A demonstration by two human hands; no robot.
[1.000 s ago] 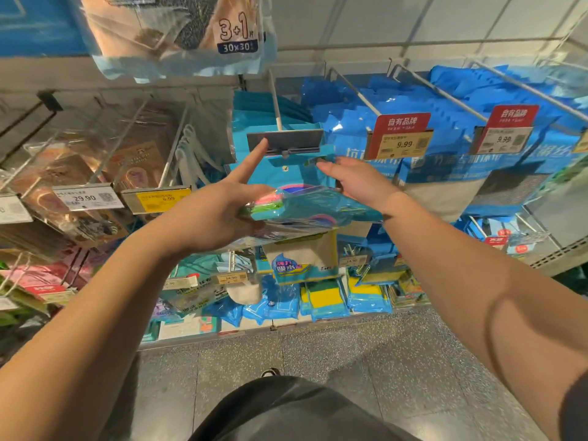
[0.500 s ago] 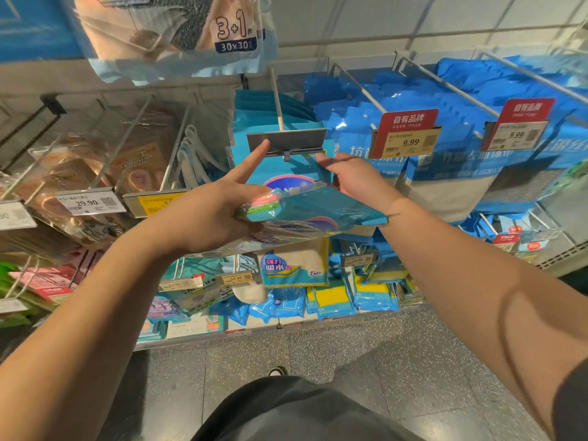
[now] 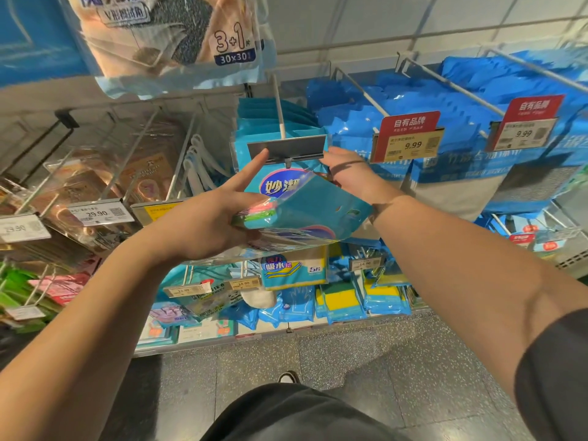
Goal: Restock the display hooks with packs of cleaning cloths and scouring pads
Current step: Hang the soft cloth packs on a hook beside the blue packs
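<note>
Facing a shop rack (image 3: pixel 318 337) hung with rows of blue packs on long wire hooks, a person reaches up with both bare arms. Red price tags (image 3: pixel 409 136) marked 9.99 sit on the hooks to the right; clear packs of brownish cloths hang to the left.

At centre, one hook (image 3: pixel 278 113) carries a row of teal packs and ends in a blank grey tag holder (image 3: pixel 288 148).

Just below that holder, the left hand (image 3: pixel 203 224) grips a small stack of packs (image 3: pixel 305 211) by its near edge, fingers curled round it, while the forefinger points straight up and touches the holder's left corner. The top pack lies nearly flat, its teal header card and punched hanging hole turned towards the right.

The right hand (image 3: pixel 353 175) is at the stack's far edge, just under the holder's right end; its fingers are hidden behind the pack, so I cannot tell whether they pinch it.

The packs look light and soft, cloths in glossy film that may slide. The stiff header card seems the best place to pinch, close beside the hole, to steer it onto the hook's tip.
</note>
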